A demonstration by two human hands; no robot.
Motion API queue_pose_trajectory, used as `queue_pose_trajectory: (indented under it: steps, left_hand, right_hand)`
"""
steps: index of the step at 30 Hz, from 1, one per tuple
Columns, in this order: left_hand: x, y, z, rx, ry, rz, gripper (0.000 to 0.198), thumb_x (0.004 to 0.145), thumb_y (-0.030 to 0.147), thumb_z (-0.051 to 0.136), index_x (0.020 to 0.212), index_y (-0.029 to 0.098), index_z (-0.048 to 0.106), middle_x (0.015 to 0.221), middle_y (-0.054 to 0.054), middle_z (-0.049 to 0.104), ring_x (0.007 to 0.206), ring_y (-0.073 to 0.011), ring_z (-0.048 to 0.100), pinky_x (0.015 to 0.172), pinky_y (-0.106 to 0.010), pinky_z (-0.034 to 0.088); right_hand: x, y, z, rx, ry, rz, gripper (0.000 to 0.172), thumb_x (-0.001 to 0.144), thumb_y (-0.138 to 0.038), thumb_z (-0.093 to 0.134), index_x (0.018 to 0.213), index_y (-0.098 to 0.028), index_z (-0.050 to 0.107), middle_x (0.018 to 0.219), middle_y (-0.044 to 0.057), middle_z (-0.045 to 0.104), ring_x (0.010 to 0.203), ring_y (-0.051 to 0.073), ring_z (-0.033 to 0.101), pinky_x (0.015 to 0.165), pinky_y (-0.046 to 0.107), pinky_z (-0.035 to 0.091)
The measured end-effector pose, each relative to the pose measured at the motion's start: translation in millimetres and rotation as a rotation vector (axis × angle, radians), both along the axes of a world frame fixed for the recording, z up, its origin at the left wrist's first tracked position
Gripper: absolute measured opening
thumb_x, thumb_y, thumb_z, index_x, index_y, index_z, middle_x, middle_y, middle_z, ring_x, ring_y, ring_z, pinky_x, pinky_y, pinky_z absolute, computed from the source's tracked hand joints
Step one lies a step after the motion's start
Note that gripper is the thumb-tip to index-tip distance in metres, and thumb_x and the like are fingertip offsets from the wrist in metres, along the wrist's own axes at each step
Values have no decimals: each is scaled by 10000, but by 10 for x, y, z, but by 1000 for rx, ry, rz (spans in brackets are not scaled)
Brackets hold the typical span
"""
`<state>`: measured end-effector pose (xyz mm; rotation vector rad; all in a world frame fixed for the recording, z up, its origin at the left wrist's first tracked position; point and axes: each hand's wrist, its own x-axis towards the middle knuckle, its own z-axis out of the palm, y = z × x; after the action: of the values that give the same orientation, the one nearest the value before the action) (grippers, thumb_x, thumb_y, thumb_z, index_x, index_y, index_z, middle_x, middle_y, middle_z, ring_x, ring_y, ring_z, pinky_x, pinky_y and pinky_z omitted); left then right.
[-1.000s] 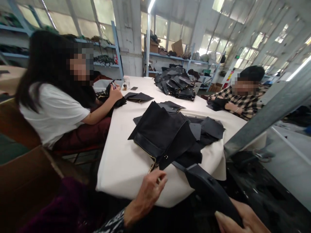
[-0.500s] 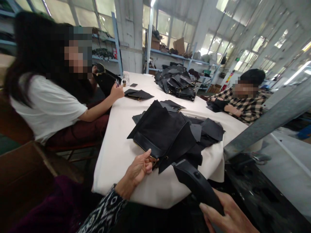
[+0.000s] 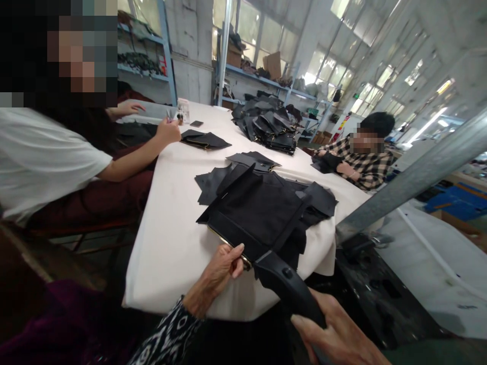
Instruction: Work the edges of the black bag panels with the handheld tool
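Observation:
A black bag [image 3: 258, 213] with a gold zipper edge lies on top of loose black pieces near the front of the white table [image 3: 171, 238]. My left hand [image 3: 220, 268] pinches the bag's zipper edge at its near corner. My right hand [image 3: 335, 334] grips a long black strap [image 3: 287, 289] that runs up to the bag. The lower part of my right hand is cut off by the frame edge.
A person in a white shirt [image 3: 41, 157] sits at the left with a hand by flat black pieces [image 3: 205, 139]. A person in a plaid shirt [image 3: 361, 162] works at the far right. A heap of black bags [image 3: 266, 124] lies at the far end. A grey metal bar [image 3: 411, 177] slants along the right side.
My left hand has moved up from the table edge and taken hold of the bag's zipper edge. My right hand has lifted the strap closer to the bag. The bag now lies flatter.

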<state>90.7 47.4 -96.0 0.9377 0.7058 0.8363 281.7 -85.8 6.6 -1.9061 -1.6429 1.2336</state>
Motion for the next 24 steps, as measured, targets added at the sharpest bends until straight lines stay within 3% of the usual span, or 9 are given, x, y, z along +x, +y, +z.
queue_pose_trajectory:
  steps: [3,7,11,14,20,24]
  left_hand:
    - [29,-24,-45,24,5,-76,672,831,517,478,277,176,311,272,35,238,337,-34,243,450,-229,178]
    - [76,-49,-46,21,6,-51,645,797,548,514,307,139,424,281,5,342,327,-35,280,449,-235,171]
    - [83,-27,-13,-13,4,-49,647,740,599,553,308,145,391,266,15,326,305,-24,245,433,-232,130]
    - [73,-4,-12,-17,11,-61,643,755,582,545,310,157,362,264,29,292,310,-22,220,435,-239,113]
    - [40,-8,-22,10,20,-84,644,787,563,512,308,174,325,262,37,260,311,-28,206,433,-249,105]
    - [34,-53,-21,53,10,-96,656,807,550,488,301,189,279,249,41,226,299,-24,192,424,-248,95]
  right_hand:
    - [-63,148,-49,28,29,-3,234,852,-358,476,710,-173,499,480,-44,520,445,104,511,476,194,401]
    - [17,237,47,99,12,-36,315,863,-385,421,630,-180,478,456,-19,530,442,113,511,494,212,403]
    - [170,152,262,167,-134,-71,378,851,-426,401,565,-190,473,483,11,553,498,129,516,527,226,403]
    - [177,29,308,112,-168,-55,387,845,-436,405,546,-195,456,519,10,553,518,128,515,522,222,406]
    - [-5,18,-29,-6,-7,-6,190,843,-334,478,729,-183,492,501,-51,514,462,101,500,473,188,390]
    - [-39,232,-150,81,15,-23,251,851,-365,455,684,-180,480,462,-37,518,430,109,507,467,201,397]
